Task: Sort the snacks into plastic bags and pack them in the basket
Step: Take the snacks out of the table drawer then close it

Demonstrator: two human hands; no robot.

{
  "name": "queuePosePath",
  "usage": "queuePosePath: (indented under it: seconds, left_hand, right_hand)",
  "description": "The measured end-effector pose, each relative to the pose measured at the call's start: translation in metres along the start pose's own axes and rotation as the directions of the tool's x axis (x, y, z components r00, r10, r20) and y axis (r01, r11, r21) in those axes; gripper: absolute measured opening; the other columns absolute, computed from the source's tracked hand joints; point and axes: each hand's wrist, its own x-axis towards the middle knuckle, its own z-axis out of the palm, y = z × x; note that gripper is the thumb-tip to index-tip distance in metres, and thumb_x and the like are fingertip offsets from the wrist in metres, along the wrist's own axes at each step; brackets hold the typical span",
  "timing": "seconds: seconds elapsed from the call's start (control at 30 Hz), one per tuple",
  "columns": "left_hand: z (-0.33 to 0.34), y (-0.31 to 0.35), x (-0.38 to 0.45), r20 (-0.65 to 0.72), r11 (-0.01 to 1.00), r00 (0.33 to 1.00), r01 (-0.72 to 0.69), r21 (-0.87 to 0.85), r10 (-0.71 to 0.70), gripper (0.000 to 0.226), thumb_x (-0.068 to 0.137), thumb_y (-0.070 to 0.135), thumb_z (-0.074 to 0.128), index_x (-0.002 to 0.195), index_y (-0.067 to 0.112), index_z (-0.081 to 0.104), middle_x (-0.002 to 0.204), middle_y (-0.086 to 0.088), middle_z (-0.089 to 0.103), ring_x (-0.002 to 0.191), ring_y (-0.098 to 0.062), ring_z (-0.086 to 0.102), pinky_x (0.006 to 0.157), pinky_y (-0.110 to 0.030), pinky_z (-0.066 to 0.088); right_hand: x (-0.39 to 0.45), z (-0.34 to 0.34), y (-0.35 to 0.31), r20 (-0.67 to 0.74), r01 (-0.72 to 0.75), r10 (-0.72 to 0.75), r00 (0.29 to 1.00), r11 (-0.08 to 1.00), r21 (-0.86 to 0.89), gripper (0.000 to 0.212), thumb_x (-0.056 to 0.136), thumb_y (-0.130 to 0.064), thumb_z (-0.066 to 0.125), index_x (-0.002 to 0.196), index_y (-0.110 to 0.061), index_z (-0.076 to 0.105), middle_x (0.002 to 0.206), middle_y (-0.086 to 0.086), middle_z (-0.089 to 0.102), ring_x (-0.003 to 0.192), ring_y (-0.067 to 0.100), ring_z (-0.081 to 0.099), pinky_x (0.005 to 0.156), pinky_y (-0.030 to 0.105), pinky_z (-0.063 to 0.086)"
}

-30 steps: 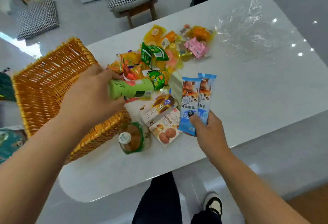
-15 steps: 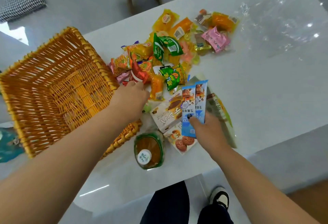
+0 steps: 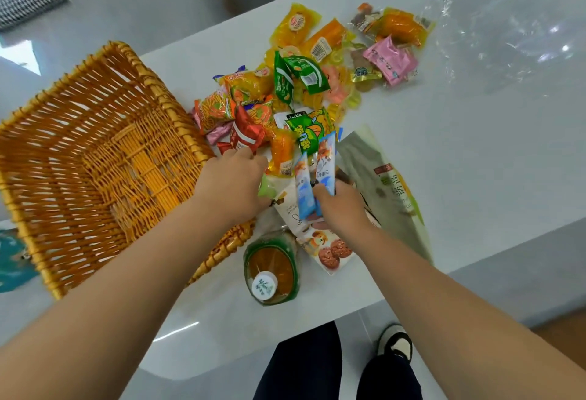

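On the white surface (image 3: 459, 145), both hands are working in the snack pile (image 3: 304, 82).
Right hand (image 3: 341, 209) is pinching two blue packets (image 3: 317, 177); left hand (image 3: 231, 184) is curling around a pale green item (image 3: 265, 185) beside the basket (image 3: 95, 161). A clear plastic bag (image 3: 507, 19) is lying well apart.

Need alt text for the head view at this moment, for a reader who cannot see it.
Right hand grips two blue snack sticks over a pile of snack packets on a white table; left hand reaches into the pile beside an empty wicker basket.
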Motion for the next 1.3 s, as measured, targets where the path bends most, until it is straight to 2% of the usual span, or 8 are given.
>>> queuePosePath:
  seconds: [0.13, 0.23, 0.4, 0.63, 0.7, 0.83, 1.17, 1.3]
  left_hand:
    - [-0.001, 0.001, -0.009, -0.09, 0.984, 0.995, 0.03, -0.175, -0.046, 0.061, 0.087, 0.053, 0.059, 0.138, 0.021, 0.046, 0.132, -0.003, 0.051, 0.121, -0.025, 0.048, 0.087, -0.038, 0.047]
    - [-0.004, 0.001, -0.018, -0.162, 0.953, 0.983, 0.033, -0.3, -0.085, 0.06, 0.086, 0.051, 0.061, 0.137, 0.022, 0.048, 0.13, -0.002, 0.053, 0.12, -0.024, 0.049, 0.086, -0.037, 0.048]
    - [-0.009, 0.0, -0.027, -0.202, 0.923, 0.971, 0.044, -0.381, -0.129, 0.056, 0.088, 0.047, 0.059, 0.138, 0.025, 0.048, 0.133, 0.002, 0.052, 0.123, -0.02, 0.047, 0.089, -0.033, 0.046]
    - [-0.014, 0.003, -0.038, -0.232, 0.916, 0.961, 0.048, -0.399, -0.152, 0.052, 0.09, 0.042, 0.059, 0.138, 0.025, 0.049, 0.134, 0.002, 0.051, 0.123, -0.019, 0.047, 0.086, -0.03, 0.044]
    - [-0.015, 0.005, -0.046, -0.239, 0.912, 0.954, 0.073, -0.404, -0.182, 0.052, 0.09, 0.042, 0.06, 0.137, 0.025, 0.049, 0.132, 0.001, 0.052, 0.121, -0.02, 0.048, 0.082, -0.029, 0.044]
    - [-0.019, 0.017, -0.077, -0.244, 0.894, 0.936, 0.129, -0.43, -0.253, 0.049, 0.09, 0.04, 0.06, 0.135, 0.022, 0.051, 0.125, -0.001, 0.055, 0.114, -0.021, 0.051, 0.08, -0.031, 0.046]
    - [-0.045, 0.039, -0.184, -0.098, 0.834, 0.947, 0.218, -0.506, -0.307, 0.049, 0.091, 0.04, 0.059, 0.134, 0.019, 0.051, 0.125, -0.006, 0.055, 0.117, -0.025, 0.051, 0.089, -0.039, 0.05]
    - [-0.05, 0.03, -0.22, -0.043, 0.8, 0.949, 0.239, -0.551, -0.313, 0.049, 0.09, 0.041, 0.061, 0.132, 0.019, 0.053, 0.126, -0.007, 0.056, 0.113, -0.026, 0.054, 0.092, -0.044, 0.051]
  right_hand:
    - [0.005, -0.002, -0.011, -0.01, 0.024, -0.025, 1.0, 0.999, -0.045, 0.02, 0.098, -0.018, 0.046, 0.109, -0.005, 0.058, 0.086, 0.008, 0.065, 0.054, 0.021, 0.063, 0.047, 0.026, 0.053]
    - [0.006, -0.006, -0.015, -0.017, 0.095, -0.095, 0.995, 0.995, -0.007, 0.018, 0.098, -0.018, 0.047, 0.107, -0.008, 0.059, 0.087, 0.011, 0.067, 0.055, 0.019, 0.064, 0.049, 0.026, 0.054]
    - [0.008, -0.012, -0.005, 0.028, -0.16, 0.158, 0.987, 0.984, 0.078, 0.013, 0.1, -0.015, 0.047, 0.109, -0.007, 0.053, 0.099, 0.02, 0.065, 0.066, 0.028, 0.07, 0.056, 0.031, 0.06]
    - [-0.004, -0.015, 0.006, -0.08, -0.051, 0.028, 0.996, 0.951, -0.305, 0.019, 0.09, -0.01, 0.053, 0.077, -0.023, 0.046, 0.08, 0.003, 0.058, 0.084, 0.035, 0.069, 0.073, 0.051, 0.059]
    - [-0.013, -0.016, 0.007, -0.066, -0.004, -0.025, 0.997, 0.914, -0.406, 0.009, 0.088, -0.014, 0.054, 0.087, -0.021, 0.048, 0.08, -0.002, 0.054, 0.093, 0.031, 0.065, 0.081, 0.049, 0.056]
    - [-0.039, -0.022, -0.002, 0.033, 0.129, -0.141, 0.989, 0.749, -0.649, 0.024, 0.091, -0.022, 0.048, 0.114, -0.015, 0.054, 0.105, 0.006, 0.061, 0.099, 0.026, 0.056, 0.077, 0.031, 0.044]
    - [-0.154, -0.023, -0.041, 0.435, 0.515, -0.35, 0.83, 0.179, -0.838, 0.037, 0.095, -0.03, 0.049, 0.127, -0.011, 0.05, 0.13, 0.009, 0.054, 0.119, 0.029, 0.05, 0.087, 0.036, 0.045]
    - [-0.199, -0.017, -0.055, 0.537, 0.603, -0.342, 0.771, 0.119, -0.789, 0.043, 0.095, -0.029, 0.05, 0.136, -0.012, 0.047, 0.14, 0.009, 0.048, 0.127, 0.027, 0.044, 0.1, 0.044, 0.042]
